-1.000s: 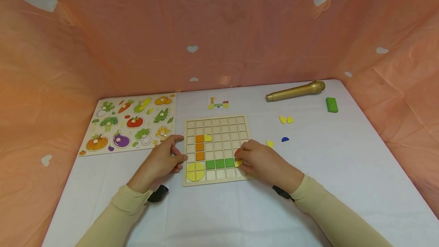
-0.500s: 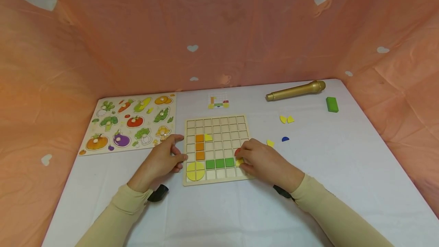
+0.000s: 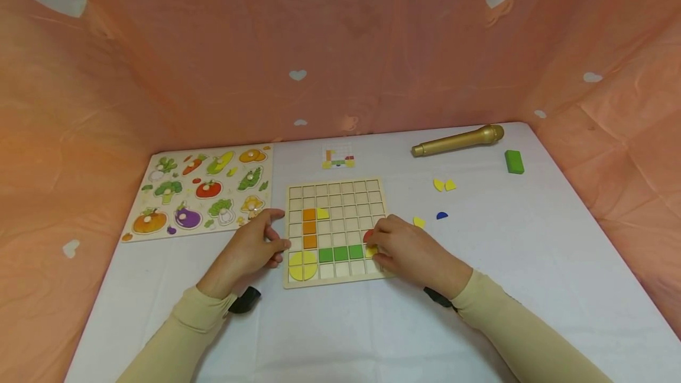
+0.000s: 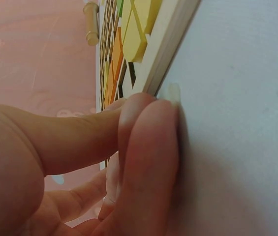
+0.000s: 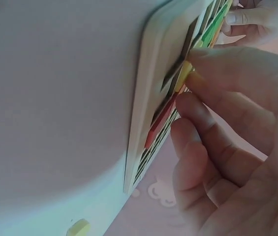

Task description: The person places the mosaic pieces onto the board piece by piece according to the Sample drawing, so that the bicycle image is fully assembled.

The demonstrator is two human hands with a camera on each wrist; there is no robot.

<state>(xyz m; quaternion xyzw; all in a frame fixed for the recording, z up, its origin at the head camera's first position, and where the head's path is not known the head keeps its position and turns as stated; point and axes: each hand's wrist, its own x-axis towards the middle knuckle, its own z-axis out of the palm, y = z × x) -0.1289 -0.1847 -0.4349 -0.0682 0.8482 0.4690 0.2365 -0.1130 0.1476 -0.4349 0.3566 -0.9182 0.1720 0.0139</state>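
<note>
On the table lies a wooden grid board (image 3: 340, 226) with orange squares (image 3: 310, 227), green squares (image 3: 340, 253) and yellow quarter-circle pieces (image 3: 303, 265) in its cells. My left hand (image 3: 251, 247) rests against the board's left edge, index finger and thumb touching it; the left wrist view shows fingertips right at the rim. At the right side, my right hand (image 3: 407, 247) pinches a yellow quarter-circle piece (image 5: 183, 73) between thumb and index finger, low over a cell beside the green row. Red pieces (image 5: 161, 120) sit next to it, partly hidden by the fingers in the head view.
Loose yellow pieces (image 3: 444, 185) and a blue half-circle (image 3: 442, 216) lie right of the board. A pattern card (image 3: 338, 156) lies behind it. A vegetable puzzle (image 3: 199, 194) is at left; a gold microphone (image 3: 457, 140) and green block (image 3: 514, 162) are at back right.
My right hand has shifted very slightly to the right at the yellow piece, showing a little more of it. The left hand stays at the board's edge.
</note>
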